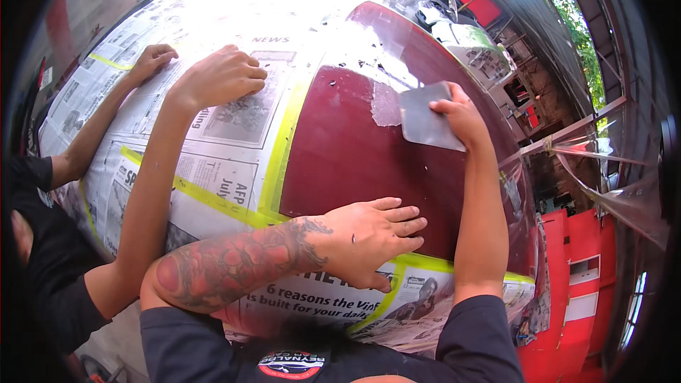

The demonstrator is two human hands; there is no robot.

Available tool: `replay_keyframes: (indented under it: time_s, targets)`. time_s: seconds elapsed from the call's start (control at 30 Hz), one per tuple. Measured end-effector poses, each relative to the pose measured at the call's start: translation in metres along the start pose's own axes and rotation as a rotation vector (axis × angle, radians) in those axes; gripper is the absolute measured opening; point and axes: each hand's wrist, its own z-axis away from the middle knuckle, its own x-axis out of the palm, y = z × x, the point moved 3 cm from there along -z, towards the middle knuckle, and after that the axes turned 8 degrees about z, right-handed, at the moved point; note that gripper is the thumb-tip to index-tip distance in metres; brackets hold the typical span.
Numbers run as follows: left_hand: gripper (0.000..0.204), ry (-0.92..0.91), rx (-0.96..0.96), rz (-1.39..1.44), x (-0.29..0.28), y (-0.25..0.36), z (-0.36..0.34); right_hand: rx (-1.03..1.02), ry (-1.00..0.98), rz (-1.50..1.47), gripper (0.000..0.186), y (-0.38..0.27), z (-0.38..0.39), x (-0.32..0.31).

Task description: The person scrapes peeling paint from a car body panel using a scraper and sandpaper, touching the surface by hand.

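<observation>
My left hand (369,237) lies palm down with its fingers spread, resting on the near edge of a dark red car panel (333,149) and the yellow masking tape (418,262) beside it. In my right hand (461,117), thumb on top, is a flat grey rectangular plate (425,117) with a rounded corner. It is over the right part of the panel; whether it touches the surface I cannot tell. Just left of the plate, a pale, ragged-edged patch (385,103) shows on the red paint.
Newspaper (234,149) taped down covers the surface to the left. A co-worker's two hands (225,74) (152,62) rest over it. Clear plastic sheeting (631,198) hangs at the right, near red panels (567,276). Strong glare washes out the far side.
</observation>
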Motion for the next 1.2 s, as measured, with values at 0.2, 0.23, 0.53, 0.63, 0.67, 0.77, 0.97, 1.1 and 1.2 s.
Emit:
replay_keyframes:
  time_s: [0.2, 0.23, 0.53, 0.63, 0.67, 0.77, 0.97, 1.1, 1.2]
  targets:
    - [0.082, -0.005, 0.0, 0.008, 0.0, -0.002, 0.0, -0.035, -0.04, -0.035, 0.056, -0.018, 0.002, 0.039]
    - [0.082, 0.003, 0.003, 0.015, -0.001, -0.002, 0.002, -0.054, -0.042, 0.003, 0.056, -0.023, 0.005, 0.037]
    - [0.078, 0.024, 0.029, 0.006, 0.001, -0.001, -0.004, -0.064, 0.035, 0.182, 0.048, -0.011, -0.002, 0.036]
    - [0.078, 0.04, 0.021, 0.009, 0.002, -0.003, 0.005, -0.044, -0.026, 0.009, 0.054, -0.03, 0.002, 0.04]
    - [0.078, 0.043, 0.027, 0.004, 0.002, -0.003, 0.003, -0.048, -0.02, 0.013, 0.054, -0.024, -0.002, 0.025]
    - [0.077, -0.012, 0.026, 0.015, 0.005, -0.001, -0.006, 0.065, -0.085, -0.121, 0.052, -0.012, -0.013, -0.005]
    - [0.078, 0.012, 0.026, 0.015, 0.0, -0.001, -0.001, -0.103, -0.129, 0.123, 0.05, -0.011, -0.032, 0.023]
    - [0.078, 0.004, 0.009, 0.02, 0.001, -0.002, -0.004, 0.022, -0.094, -0.173, 0.044, 0.017, -0.025, -0.013]
    - [0.078, -0.024, 0.01, 0.019, 0.001, -0.001, -0.005, 0.021, -0.118, -0.155, 0.046, 0.004, -0.022, 0.012]
